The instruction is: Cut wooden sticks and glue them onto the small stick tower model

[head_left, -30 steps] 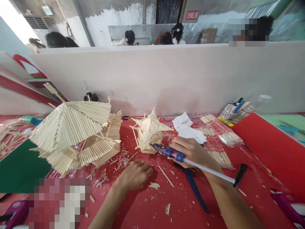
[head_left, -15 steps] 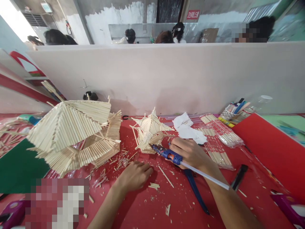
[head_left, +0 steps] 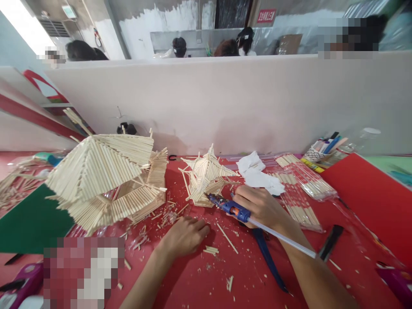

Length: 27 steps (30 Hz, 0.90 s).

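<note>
My right hand [head_left: 259, 205] is closed around a blue hot glue gun [head_left: 236, 211], with a long clear glue stick [head_left: 283, 238] running out of its back end. The gun's nozzle points left, at the lower front of a small pagoda-like model [head_left: 207, 174] built from thin wooden sticks; I cannot tell whether it touches. Palm down on the red table [head_left: 193, 283] lies my left hand [head_left: 186, 234], fingers loosely bent, holding nothing visible. It is just in front of the small model. A larger stick-built pavilion [head_left: 99, 167] stands to the left, with a wide sloping roof.
Short stick pieces [head_left: 210, 249] and scraps litter the table. On the right are crumpled white tissue [head_left: 259, 176], packs of wooden sticks [head_left: 305, 176], a red board [head_left: 370, 201], a pen holder [head_left: 317, 150] and a black-handled tool [head_left: 333, 240]. A pale partition [head_left: 225, 98] closes off the back.
The whole scene sits slightly farther right in the picture, as the camera has turned a little left. My hands, the glue gun and the small model keep their places relative to each other.
</note>
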Motion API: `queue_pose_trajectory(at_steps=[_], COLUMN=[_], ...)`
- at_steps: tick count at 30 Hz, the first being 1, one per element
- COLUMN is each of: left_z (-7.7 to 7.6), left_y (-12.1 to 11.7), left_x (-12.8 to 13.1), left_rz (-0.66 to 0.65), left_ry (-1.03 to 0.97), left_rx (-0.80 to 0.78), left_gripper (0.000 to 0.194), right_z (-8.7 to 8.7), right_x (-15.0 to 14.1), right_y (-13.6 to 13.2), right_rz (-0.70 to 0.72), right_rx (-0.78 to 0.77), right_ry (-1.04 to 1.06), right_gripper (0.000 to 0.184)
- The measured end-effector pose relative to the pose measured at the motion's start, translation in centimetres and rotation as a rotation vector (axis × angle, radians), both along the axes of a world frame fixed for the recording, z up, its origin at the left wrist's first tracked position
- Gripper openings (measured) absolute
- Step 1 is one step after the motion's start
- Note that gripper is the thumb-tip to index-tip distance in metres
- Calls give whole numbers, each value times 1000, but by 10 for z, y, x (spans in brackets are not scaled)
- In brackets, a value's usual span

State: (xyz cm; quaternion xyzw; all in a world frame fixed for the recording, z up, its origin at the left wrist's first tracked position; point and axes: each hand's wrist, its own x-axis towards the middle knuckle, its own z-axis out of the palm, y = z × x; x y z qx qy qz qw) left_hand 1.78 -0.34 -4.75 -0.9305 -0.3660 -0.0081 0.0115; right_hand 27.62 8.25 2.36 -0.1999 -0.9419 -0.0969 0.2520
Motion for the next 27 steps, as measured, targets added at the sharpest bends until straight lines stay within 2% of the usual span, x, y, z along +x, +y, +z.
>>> queue_pose_trajectory(at_steps=[5, 12, 27], left_z=[-2, -5, 0], left_y=[0, -1, -1], left_x=[1, 1, 2], left_rz=[2, 3, 28], left_ry=[-11, -47, 8], left_rx=[29, 60, -25], left_gripper=[5, 5, 9], right_z=[-3, 5, 4], right_x=[2, 0, 1], right_y=[2, 0, 0], right_rz=[10, 44, 50], right_rx=[-57, -150, -138], right_ry=[14, 31, 60], right_gripper=[17, 25, 25])
